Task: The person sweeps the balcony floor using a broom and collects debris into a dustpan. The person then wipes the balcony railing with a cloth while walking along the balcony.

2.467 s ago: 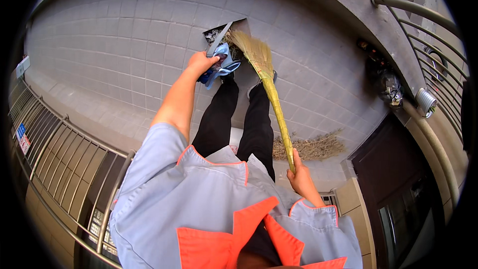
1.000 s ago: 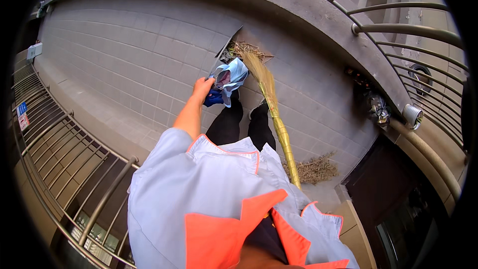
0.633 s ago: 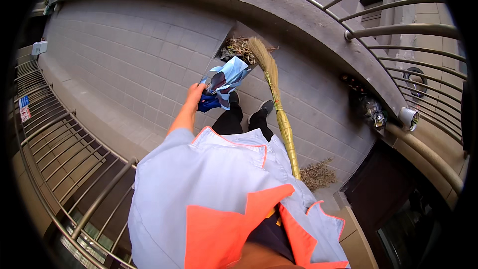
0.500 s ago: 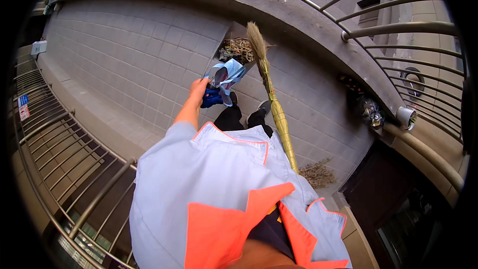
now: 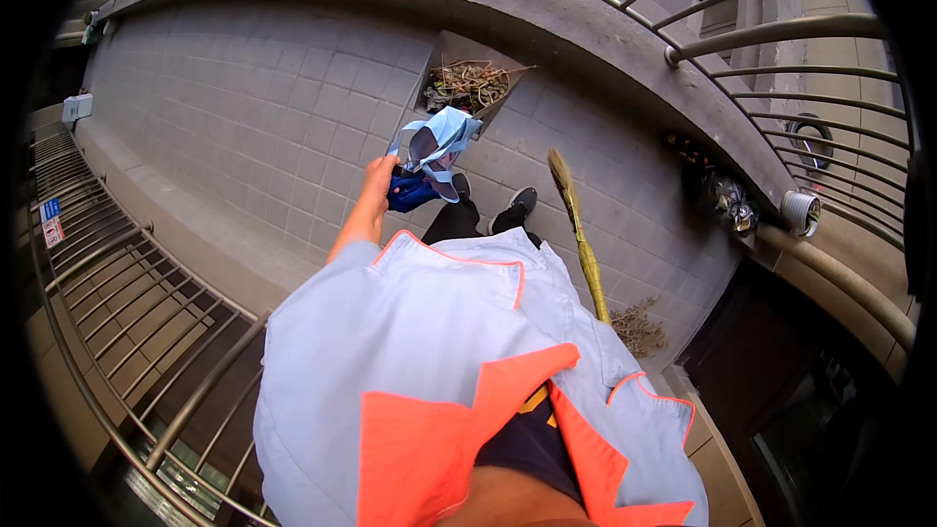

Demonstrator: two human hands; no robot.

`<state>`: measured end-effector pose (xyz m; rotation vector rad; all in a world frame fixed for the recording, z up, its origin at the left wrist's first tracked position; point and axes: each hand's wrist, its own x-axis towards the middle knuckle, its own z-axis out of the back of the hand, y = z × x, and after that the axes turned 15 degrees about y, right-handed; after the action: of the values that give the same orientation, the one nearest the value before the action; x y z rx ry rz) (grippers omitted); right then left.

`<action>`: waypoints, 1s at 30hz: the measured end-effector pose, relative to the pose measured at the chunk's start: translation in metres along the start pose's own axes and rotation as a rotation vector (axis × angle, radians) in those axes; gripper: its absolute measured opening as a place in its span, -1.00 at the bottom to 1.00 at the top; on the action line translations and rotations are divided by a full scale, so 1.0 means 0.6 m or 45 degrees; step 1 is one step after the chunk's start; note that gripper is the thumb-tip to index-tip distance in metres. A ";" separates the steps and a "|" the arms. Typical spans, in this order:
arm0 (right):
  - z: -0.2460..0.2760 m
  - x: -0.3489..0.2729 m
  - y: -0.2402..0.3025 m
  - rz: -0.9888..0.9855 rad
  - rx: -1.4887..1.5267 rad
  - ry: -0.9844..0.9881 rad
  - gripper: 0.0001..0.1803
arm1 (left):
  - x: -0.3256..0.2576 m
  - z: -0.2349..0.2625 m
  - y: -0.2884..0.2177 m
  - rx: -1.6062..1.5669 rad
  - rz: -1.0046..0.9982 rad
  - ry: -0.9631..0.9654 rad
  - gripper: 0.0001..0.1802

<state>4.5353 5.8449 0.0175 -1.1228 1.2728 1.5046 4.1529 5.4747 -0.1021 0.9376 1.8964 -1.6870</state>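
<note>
Grey tiled walkway with railings. The left hand (image 5: 379, 185) grips a dustpan (image 5: 467, 83) handle wrapped in blue cloth (image 5: 436, 141); a broom (image 5: 578, 234) stands at three o'clock, the right hand hidden.

Dustpan (image 5: 467, 78) ahead, broom (image 5: 578, 234) right, railing (image 5: 127, 303) left

Colours and patterns. Pale blue cloth bag (image 5: 436, 144) with a darker lining, beside a deep blue handle (image 5: 410, 193). Grey metal dustpan (image 5: 467, 86) filled with brown dry twigs. Straw-yellow broom (image 5: 580, 239) with a tan brush. Grey tiled floor (image 5: 244, 117) in a regular square grid. Light blue jacket (image 5: 429, 332) edged and faced in bright orange. Black shoes (image 5: 521, 201) with pale soles. Grey-brown metal railing (image 5: 127, 293).
</note>
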 end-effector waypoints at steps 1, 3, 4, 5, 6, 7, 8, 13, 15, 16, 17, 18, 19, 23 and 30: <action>-0.001 0.000 -0.001 0.002 0.010 -0.002 -0.41 | -0.023 0.002 -0.002 0.022 -0.001 -0.019 -0.79; 0.000 0.002 -0.002 0.004 0.041 -0.006 -0.42 | -0.054 0.010 -0.013 0.017 0.002 -0.009 -0.79; -0.005 -0.004 -0.010 -0.002 0.051 0.002 -0.43 | -0.071 0.017 -0.008 0.003 0.026 -0.017 -0.79; -0.005 -0.003 -0.012 0.007 0.068 0.000 -0.43 | -0.069 0.011 -0.006 0.008 0.031 -0.010 -0.79; -0.005 0.000 -0.012 0.020 0.079 -0.008 -0.43 | -0.054 -0.002 -0.009 -0.014 0.003 -0.018 -0.79; -0.005 0.001 -0.012 0.025 0.096 -0.007 -0.44 | -0.035 -0.009 -0.015 -0.036 -0.030 -0.023 -0.79; -0.007 -0.002 -0.017 0.012 0.140 0.006 -0.44 | -0.018 -0.011 -0.011 -0.013 -0.010 -0.018 -0.79; -0.016 -0.002 -0.036 0.032 0.337 0.032 -0.46 | -0.009 0.015 -0.005 0.023 0.003 -0.010 -0.79; -0.014 0.000 -0.039 0.043 0.402 0.041 -0.47 | -0.016 0.028 0.004 0.033 0.010 -0.059 -0.79; -0.008 0.005 -0.036 0.050 0.424 0.052 -0.47 | -0.017 0.032 0.005 0.037 0.026 -0.071 -0.79; -0.005 0.011 -0.034 0.055 0.443 0.065 -0.48 | -0.021 0.034 0.008 0.044 0.035 -0.079 -0.79; -0.003 0.019 -0.032 0.062 0.458 0.080 -0.48 | -0.027 0.037 0.010 0.023 0.053 -0.100 -0.79; 0.003 0.027 -0.028 0.074 0.467 0.096 -0.48 | -0.033 0.038 0.012 0.001 0.071 -0.124 -0.79; 0.012 0.074 -0.013 0.152 0.509 0.162 -0.50 | -0.035 0.061 0.038 -0.004 0.071 -0.203 -0.78; 0.030 0.179 0.057 0.185 -0.778 0.051 -0.59 | -0.087 0.085 0.055 -0.021 0.123 -0.325 -0.82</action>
<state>4.4745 5.8637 -0.0775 -1.4677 0.9527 2.0686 4.2061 5.4150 -0.0963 0.7544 1.6691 -1.6458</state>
